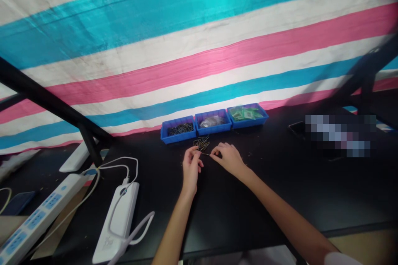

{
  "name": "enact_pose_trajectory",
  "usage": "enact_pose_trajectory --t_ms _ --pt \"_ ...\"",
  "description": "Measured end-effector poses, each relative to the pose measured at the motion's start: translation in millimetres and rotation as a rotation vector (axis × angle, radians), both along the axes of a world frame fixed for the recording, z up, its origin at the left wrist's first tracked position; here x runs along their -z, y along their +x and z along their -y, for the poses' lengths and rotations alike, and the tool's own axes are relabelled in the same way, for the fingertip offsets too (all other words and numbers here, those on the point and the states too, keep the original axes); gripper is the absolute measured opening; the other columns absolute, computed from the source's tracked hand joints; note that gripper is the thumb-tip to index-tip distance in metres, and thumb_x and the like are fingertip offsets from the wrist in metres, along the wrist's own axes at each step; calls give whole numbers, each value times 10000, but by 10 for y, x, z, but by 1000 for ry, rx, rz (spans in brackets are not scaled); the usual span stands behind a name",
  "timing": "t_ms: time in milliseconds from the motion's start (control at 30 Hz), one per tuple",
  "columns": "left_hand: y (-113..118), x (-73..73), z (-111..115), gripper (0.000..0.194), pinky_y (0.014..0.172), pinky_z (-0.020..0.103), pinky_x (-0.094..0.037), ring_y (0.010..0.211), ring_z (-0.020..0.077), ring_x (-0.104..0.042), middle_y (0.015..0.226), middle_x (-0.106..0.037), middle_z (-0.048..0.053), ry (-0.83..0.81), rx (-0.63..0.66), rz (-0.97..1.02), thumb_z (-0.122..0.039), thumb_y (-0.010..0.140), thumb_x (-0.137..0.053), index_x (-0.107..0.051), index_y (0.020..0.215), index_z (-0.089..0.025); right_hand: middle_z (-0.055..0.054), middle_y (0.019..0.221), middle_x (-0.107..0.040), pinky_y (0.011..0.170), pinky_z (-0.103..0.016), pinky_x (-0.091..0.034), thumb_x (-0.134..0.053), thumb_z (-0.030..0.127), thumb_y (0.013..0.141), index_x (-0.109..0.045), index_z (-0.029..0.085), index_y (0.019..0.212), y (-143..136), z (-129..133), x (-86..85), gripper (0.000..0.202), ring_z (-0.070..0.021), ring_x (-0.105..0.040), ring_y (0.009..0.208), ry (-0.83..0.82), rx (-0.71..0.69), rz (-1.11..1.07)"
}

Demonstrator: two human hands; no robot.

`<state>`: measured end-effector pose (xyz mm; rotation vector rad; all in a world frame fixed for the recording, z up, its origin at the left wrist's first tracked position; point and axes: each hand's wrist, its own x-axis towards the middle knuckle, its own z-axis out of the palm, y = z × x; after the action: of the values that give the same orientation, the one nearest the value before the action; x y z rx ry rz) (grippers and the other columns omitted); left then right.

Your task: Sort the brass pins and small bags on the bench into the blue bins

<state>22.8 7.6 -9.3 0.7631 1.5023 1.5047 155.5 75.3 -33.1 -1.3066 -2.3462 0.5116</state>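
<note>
My right hand (228, 159) is closed in a pinch on one end of a thin, screw-like metal pin (205, 154), held almost level just over the black table. At the pin's other end are the fingertips of my left hand (192, 167), thumb and forefinger drawn together on it. Just beyond both hands lies a loose pile of similar brassy and dark pins (202, 143). Behind the pile stand three blue trays in a row: one with dark pins (178, 137), one with clear plastic bags (214, 127), one with green packets (248, 123).
A white power bank (116, 223) with a looped cable (137, 169) lies left of my arms, beside a long power strip (40, 215). Black frame bars (56, 103) slant down on the left. A dark phone-like object (297, 129) lies at right. Striped sheeting (199, 62) hangs behind.
</note>
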Motion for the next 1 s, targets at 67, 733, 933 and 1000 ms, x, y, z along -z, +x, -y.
enact_pose_trajectory --t_ms 67,733,933,1000 --pt "-1 12 -3 272 332 138 -264 450 23 -450 797 -486 -19 4 -7 8 -342 727 -557 -517 941 -178 -4 782 -624 678 -291 -295 -571 342 792 -660 240 761 9 -8 -10 138 -166 -526 774 -27 1 -13" --pt "30 -7 16 353 395 165 -308 483 41 -434 695 -579 16 32 40 -49 -395 661 -685 -680 907 -142 -20 715 -632 616 -239 -429 -539 386 778 -638 156 814 -70 16 -74 253 -122 -574 670 -565 -161 -760" --pt "32 -20 14 277 392 168 -277 510 27 -411 898 -589 47 63 6 -53 -378 662 -687 -696 825 -154 -10 691 -622 612 -238 -413 -541 367 779 -636 157 777 -79 60 -112 230 -110 -545 633 -554 -195 -728" --pt "33 -13 18 269 396 166 -281 520 29 -415 906 -584 48 63 13 -59 -372 666 -685 -694 823 -154 -8 690 -619 613 -239 -408 -542 364 781 -637 155 765 -82 75 -122 230 -107 -537 630 -563 -219 -716"
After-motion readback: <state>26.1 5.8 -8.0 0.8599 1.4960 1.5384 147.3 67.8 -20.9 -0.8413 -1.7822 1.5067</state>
